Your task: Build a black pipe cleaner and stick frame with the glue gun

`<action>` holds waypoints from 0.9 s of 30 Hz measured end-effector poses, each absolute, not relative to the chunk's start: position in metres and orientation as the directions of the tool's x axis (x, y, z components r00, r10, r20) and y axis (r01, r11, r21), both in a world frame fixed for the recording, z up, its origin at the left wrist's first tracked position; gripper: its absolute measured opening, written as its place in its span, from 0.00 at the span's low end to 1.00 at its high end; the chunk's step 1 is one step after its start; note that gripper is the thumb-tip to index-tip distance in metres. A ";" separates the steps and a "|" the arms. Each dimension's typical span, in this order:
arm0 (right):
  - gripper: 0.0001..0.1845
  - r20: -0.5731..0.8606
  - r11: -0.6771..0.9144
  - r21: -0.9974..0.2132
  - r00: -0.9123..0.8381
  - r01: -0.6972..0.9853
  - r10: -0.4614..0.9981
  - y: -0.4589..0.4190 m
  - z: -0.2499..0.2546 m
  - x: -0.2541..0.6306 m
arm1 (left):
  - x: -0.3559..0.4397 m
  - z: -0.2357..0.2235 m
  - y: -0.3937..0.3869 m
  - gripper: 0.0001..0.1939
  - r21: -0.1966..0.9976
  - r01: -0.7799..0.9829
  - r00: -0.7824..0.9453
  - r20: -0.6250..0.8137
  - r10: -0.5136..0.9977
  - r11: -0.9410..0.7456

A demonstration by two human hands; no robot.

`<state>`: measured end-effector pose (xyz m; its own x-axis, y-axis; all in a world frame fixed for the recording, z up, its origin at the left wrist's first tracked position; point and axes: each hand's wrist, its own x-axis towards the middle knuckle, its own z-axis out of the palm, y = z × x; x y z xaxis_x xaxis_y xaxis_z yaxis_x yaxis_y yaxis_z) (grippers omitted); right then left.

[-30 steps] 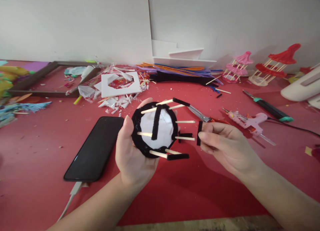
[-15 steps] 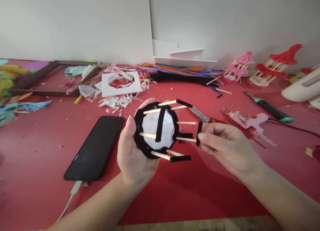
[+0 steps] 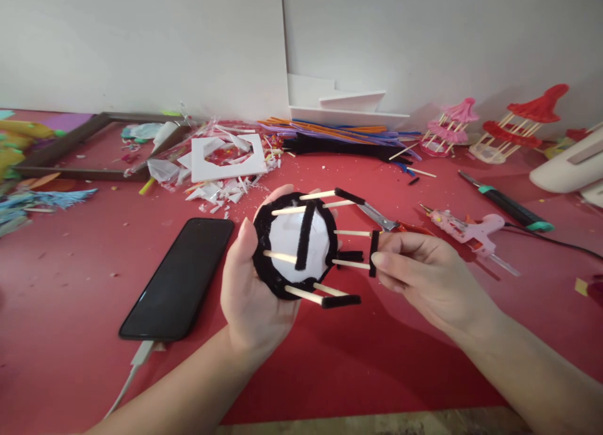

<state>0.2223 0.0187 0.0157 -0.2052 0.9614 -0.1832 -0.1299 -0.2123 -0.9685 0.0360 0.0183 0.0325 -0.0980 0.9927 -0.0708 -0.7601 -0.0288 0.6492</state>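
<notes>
Just right of the phone (image 3: 176,279), cupping a round base (image 3: 288,235) in the left hand (image 3: 245,293), with the thumb resting on its fuzzy black rim and the fingers curling behind it. Showing a white middle inside that rim, and carrying wooden sticks (image 3: 351,264) set in pairs, with short black bars (image 3: 342,301) bridging the ends of three pairs. Farther right of the phone, pinching a black strip (image 3: 374,249) between the thumb and fingers of the right hand (image 3: 419,262), holding it crosswise at the ends of the remaining pair, seemingly touching both sticks. Seeing scissors (image 3: 377,216) right of the phone too, lying on the red table (image 3: 358,372), partly hidden behind the right hand. Spotting a pink glue gun (image 3: 475,232) and a tool with a black and green handle (image 3: 509,205) well right of the phone, and, farther off, a pink tower (image 3: 447,132) and a red tower (image 3: 511,134). Looking beyond the phone, finding a white board (image 3: 228,172) with a hole in it, lying by white scraps (image 3: 214,193), plus some pipe cleaners (image 3: 339,144) farther right. Beyond the phone and to its left, noticing a brown frame (image 3: 85,173). At the phone's near end, seeing a white cable (image 3: 140,354).
</notes>
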 end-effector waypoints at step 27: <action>0.17 -0.203 -0.258 -0.940 -0.240 -0.225 0.949 0.019 0.019 0.217 | 0.035 0.034 0.017 0.20 0.644 -0.765 -0.086 -0.092 0.992 -0.007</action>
